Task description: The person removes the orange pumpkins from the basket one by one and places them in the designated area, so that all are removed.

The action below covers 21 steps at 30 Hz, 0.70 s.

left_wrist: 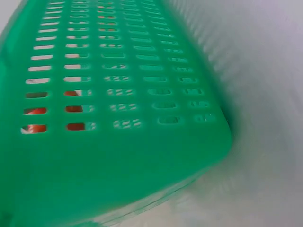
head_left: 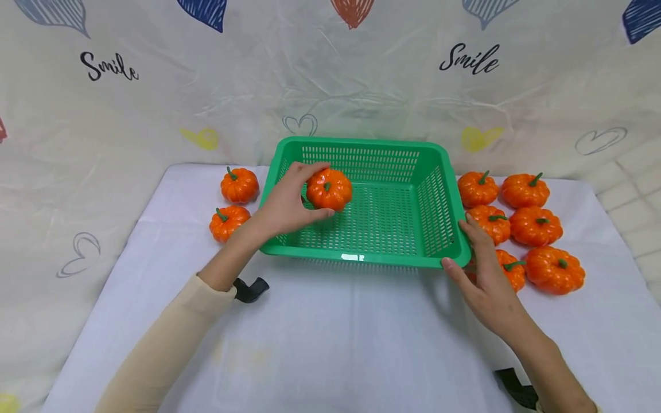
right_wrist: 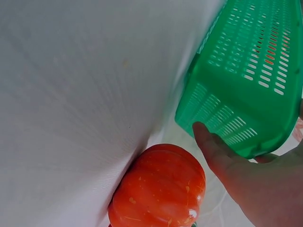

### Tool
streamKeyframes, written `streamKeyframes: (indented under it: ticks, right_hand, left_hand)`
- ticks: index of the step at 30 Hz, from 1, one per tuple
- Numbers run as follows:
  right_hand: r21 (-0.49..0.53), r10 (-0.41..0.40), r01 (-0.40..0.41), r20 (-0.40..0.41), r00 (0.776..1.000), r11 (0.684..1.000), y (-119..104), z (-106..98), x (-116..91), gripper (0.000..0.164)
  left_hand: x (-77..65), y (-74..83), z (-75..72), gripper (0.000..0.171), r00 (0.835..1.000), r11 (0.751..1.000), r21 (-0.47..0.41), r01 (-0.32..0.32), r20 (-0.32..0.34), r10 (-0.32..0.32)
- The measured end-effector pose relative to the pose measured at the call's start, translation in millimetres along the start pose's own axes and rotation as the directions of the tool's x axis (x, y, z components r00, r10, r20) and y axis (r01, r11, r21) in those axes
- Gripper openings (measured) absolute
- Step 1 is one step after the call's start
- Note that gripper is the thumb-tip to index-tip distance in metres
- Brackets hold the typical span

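An orange toy pumpkin (head_left: 329, 192) with a short green stem is held by my left hand (head_left: 289, 203), fingers behind it and thumb in front, over the left part of a green plastic basket (head_left: 382, 261). My right hand (head_left: 490, 298) grips the basket's right rim near the front corner. In the right wrist view, one finger of that hand (right_wrist: 265, 182) lies along the basket's outer end wall (right_wrist: 232, 90), above a large orange pumpkin (right_wrist: 161, 187). The left wrist view shows mostly the basket's perforated side (left_wrist: 104, 161); the left hand is out of sight there.
Two pumpkins (head_left: 240, 184) stand left of the basket. Several more (head_left: 536, 226) stand in two columns on its right, one partly behind my right hand. A white cloth (head_left: 330, 344) covers the table, and a printed sheet (head_left: 361, 69) hangs behind.
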State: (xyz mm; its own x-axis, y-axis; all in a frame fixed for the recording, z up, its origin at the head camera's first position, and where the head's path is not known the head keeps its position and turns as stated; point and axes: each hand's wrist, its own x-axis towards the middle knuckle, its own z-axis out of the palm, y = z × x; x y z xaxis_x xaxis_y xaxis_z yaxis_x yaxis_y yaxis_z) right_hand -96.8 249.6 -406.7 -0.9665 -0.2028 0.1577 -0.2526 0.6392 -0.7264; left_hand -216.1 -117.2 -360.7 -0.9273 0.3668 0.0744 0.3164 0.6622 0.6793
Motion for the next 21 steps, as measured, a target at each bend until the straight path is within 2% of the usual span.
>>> streamKeyframes:
  ticks: [6, 12, 21]
  right_hand:
    - [0.013, -0.031, 0.031, -0.012, 0.999, 0.999, 2, 0, 2, 0.083]
    - [0.006, -0.035, 0.035, -0.010, 0.999, 0.999, 2, 0, 2, 0.084]
    - [-0.013, -0.026, 0.026, -0.008, 1.000, 1.000, 1, -2, 2, 0.084]
  left_hand:
    - [-14.5, 2.2, -11.9, 0.084, 0.994, 0.999, -0.049, -0.003, -0.109, -0.002]
    - [-28.6, 1.2, -23.0, 0.083, 0.980, 0.997, -0.082, -0.018, -0.200, 0.001]
    - [-48.6, -8.8, -34.2, 0.081, 0.962, 0.993, -0.121, -0.012, -0.271, -0.021]
